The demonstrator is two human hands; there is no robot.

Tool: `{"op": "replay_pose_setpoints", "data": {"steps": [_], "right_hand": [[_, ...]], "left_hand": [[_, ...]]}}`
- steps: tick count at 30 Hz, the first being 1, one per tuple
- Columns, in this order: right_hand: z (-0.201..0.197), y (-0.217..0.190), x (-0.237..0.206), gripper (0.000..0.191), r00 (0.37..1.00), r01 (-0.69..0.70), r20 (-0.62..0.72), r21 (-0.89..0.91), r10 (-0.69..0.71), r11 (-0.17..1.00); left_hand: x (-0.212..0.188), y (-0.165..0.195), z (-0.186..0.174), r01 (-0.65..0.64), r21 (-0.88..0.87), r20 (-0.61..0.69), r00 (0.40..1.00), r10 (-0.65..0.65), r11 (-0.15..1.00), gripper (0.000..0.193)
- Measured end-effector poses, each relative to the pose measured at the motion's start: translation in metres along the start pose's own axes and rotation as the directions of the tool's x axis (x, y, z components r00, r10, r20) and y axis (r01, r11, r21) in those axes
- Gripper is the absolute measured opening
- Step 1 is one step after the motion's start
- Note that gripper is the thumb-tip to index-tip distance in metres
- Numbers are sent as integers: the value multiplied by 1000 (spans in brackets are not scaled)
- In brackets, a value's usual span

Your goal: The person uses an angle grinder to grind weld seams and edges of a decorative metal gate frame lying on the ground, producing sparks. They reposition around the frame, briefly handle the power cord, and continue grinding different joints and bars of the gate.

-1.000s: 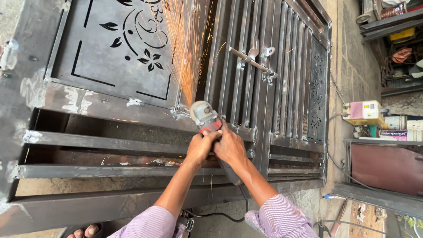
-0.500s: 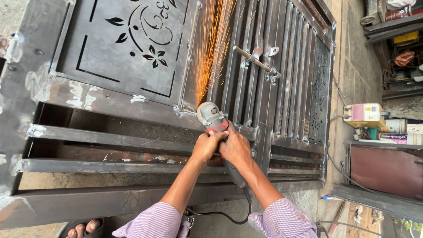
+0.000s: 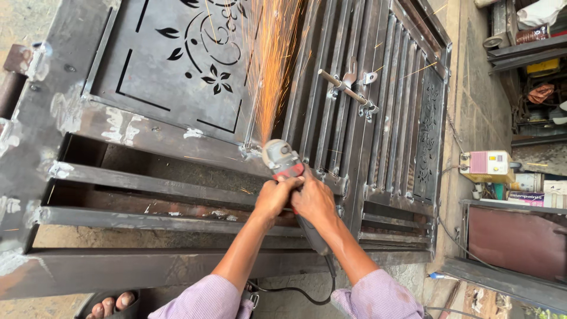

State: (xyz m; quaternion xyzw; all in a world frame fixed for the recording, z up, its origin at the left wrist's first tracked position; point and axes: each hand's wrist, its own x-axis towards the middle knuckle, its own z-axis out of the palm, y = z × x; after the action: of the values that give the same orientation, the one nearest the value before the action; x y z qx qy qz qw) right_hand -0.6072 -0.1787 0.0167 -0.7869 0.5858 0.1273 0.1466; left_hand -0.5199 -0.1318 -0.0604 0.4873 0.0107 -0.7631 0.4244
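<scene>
Head view showed us one large steel gate [image 3: 177, 142] lying flat, and both our hands on one angle grinder [image 3: 283, 162] near its middle. Our left hand [image 3: 274, 198] was wrapped tight around the grinder's body, and our right hand [image 3: 313, 201] gripped it just beside the left, the two hands touching. The grinder had a grey metal head, a red collar and a dark handle, with one black cord [image 3: 295, 289] curling away toward us. Its disc met the gate at a weld joint, and one fan of orange sparks [image 3: 269, 71] streamed to the far side. The gate was bare dark metal, dull and scuffed, with pale ground patches at the joints. On its far left sat one flat panel [image 3: 171, 65] cut with a leaf and flower pattern; to the right ran many narrow upright bars, crossed by one round sliding bolt [image 3: 345, 88]. One small boxy welding machine [image 3: 487, 165], pink and cream, stood on the floor at the right.
</scene>
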Motion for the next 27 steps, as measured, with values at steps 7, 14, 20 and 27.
{"op": "replay_pose_setpoints", "data": {"steps": [7,14,20,27], "right_hand": [[7,6,0,60,999,-49,-12,0,49,999],[17,-13,8,61,992,121,-43,32,-120,992],[10,15,3,61,1000,-15,1,-38,15,999],[11,18,14,51,999,-14,-30,-52,13,999]], "left_hand": [[2,-4,-1,-48,-1,46,998,48,999,53],[-16,11,-26,25,-94,-26,999,-28,995,52],[2,-2,2,-7,4,16,1000,7,1000,57],[18,-3,3,-70,211,-61,995,84,975,74]]}}
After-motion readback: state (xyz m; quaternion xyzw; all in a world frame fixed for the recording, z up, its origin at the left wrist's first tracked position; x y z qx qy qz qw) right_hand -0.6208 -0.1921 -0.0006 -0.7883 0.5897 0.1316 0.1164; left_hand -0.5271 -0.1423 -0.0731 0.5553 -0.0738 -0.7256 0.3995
